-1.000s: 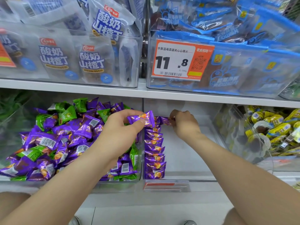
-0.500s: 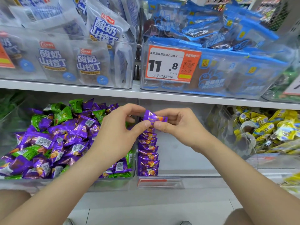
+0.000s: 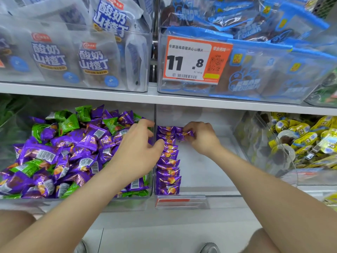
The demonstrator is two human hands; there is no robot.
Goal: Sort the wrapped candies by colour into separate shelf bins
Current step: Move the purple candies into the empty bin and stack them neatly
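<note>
While the right hand [image 3: 202,138] pinches a purple wrapped candy [image 3: 184,134] at the back of the middle bin [image 3: 204,172], the left hand [image 3: 138,150] hovers loosely curled, holding nothing.
The pinched candy is just beside the far end of the row of purple candies [image 3: 168,168] lining that bin's left wall. The left hand is over the right edge of the neighbouring bin [image 3: 116,205], heaped with mixed purple and green candies [image 3: 73,152]. Further right is a bin of yellow sweets [image 3: 308,137]; above, an orange price tag [image 3: 189,59] reads 11.8.

Your left hand [image 3: 138,148] covers part of the candy pile [image 3: 63,154]; the yellow snacks [image 3: 310,136] run off the right edge.
</note>
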